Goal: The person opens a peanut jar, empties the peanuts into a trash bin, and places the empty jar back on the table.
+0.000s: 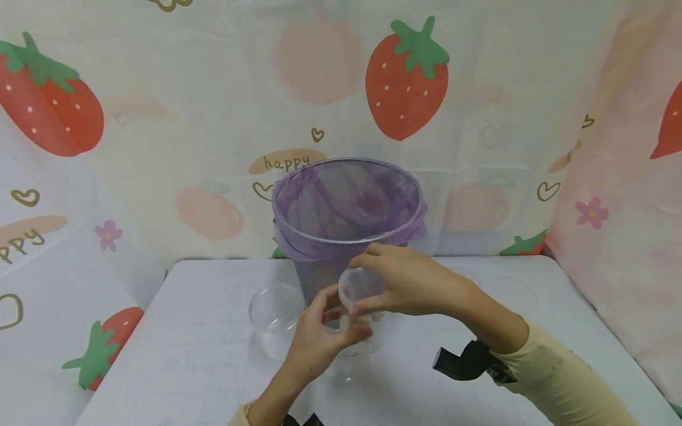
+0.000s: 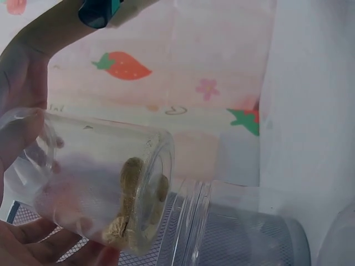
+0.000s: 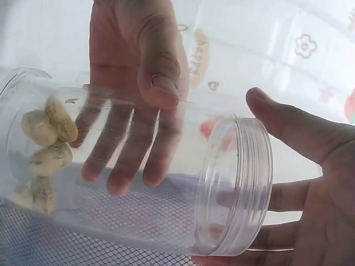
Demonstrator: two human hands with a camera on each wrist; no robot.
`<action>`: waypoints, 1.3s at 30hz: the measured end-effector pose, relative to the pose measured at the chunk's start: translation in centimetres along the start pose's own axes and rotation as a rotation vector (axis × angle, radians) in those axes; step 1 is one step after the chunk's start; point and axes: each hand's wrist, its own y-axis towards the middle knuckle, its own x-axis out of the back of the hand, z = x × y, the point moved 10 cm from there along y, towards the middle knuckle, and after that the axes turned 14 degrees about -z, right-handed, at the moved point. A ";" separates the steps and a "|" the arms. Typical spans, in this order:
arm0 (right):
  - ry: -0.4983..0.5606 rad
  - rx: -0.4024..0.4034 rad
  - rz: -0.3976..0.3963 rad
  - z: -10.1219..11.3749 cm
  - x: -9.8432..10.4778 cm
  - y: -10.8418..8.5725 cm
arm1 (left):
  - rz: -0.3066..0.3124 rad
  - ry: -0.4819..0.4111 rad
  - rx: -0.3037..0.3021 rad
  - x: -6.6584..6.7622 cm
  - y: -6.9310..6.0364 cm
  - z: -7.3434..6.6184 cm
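Note:
A clear plastic jar (image 3: pixel 150 160) is held tilted in front of a mesh bin, with several unshelled peanuts (image 3: pixel 47 158) near its base. My left hand (image 1: pixel 319 337) grips the jar's body, thumb on one side and fingers on the other. At the jar's top, my right hand (image 1: pixel 410 281) spans the round clear lid (image 1: pixel 360 287) with thumb and fingers at opposite edges. The left wrist view shows the peanuts (image 2: pixel 130 183) by the jar's base and the left fingers (image 2: pixel 61 244) along its wall.
The bin (image 1: pixel 319 260), lined with a purple bag, stands behind my hands on the white table (image 1: pixel 213 331). Left of the hands is another clear jar (image 1: pixel 276 316). A faint clear disc (image 1: pixel 514 294) lies at the right back. Strawberry-print cloth (image 1: pixel 479 148) hangs behind.

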 end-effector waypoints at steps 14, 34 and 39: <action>0.006 0.019 0.006 0.7 0.1 0.5 | 0.004 0.028 -0.047 0.2 0.1 -0.4; 0.142 0.245 0.096 2.8 0.4 -0.2 | 0.125 -0.049 -0.187 -0.1 -0.3 -1.3; 0.207 0.333 0.178 3.3 0.3 -0.9 | 0.158 -0.083 -0.217 -0.1 -0.4 -1.3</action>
